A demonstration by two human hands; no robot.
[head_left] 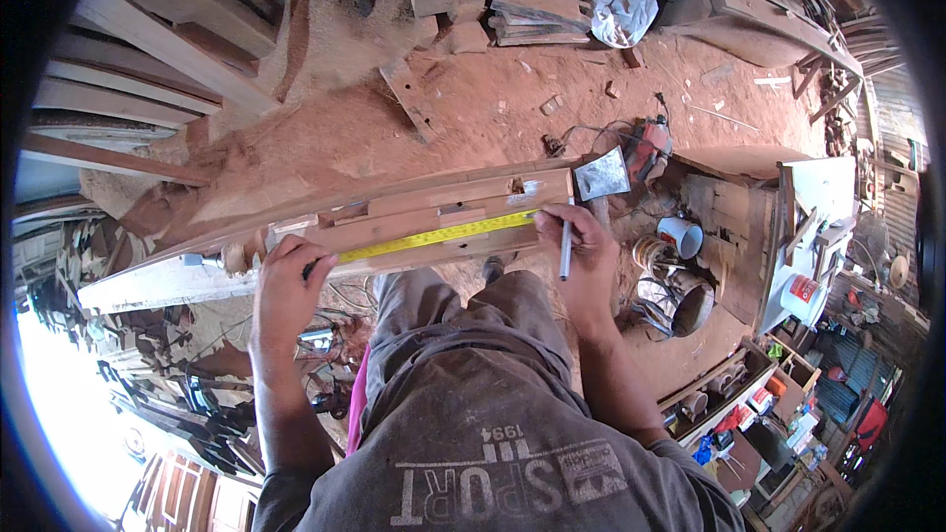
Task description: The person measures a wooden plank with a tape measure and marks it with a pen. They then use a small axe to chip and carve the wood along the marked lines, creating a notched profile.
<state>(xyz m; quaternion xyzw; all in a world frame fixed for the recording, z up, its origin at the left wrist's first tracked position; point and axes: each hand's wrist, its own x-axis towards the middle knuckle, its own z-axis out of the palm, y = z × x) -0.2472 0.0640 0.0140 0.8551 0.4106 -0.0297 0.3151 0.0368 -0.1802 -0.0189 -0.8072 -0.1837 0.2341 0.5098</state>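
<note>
At the far left we see the pale end of the long bench (148,284). Next comes our left hand (286,286), curled closed on the near end of the yellow tape measure (434,236); we cannot tell what the dark bit by its thumb is. The blade runs out rightward, extended over the pieced timber (424,220), which lies lengthwise on the bench and has notches and small holes cut in it. If our left grip let the blade creep, or the blade bowed or lay askew to the timber's edge, the reading could come out false.

Farther right, our right hand (581,246) is narrowed, with a slim silver pen (565,251) between the fingers and its fingertips at the tape's other end. Because that hand minds both, we judge that a shift of the pen could nudge the tape off its place.

Just beyond the timber's right end sits a grey metal plate (602,175); a stray knuckle might knock it. Past that, a red power tool (650,150) lies among cords, which could snag a foot.
</note>
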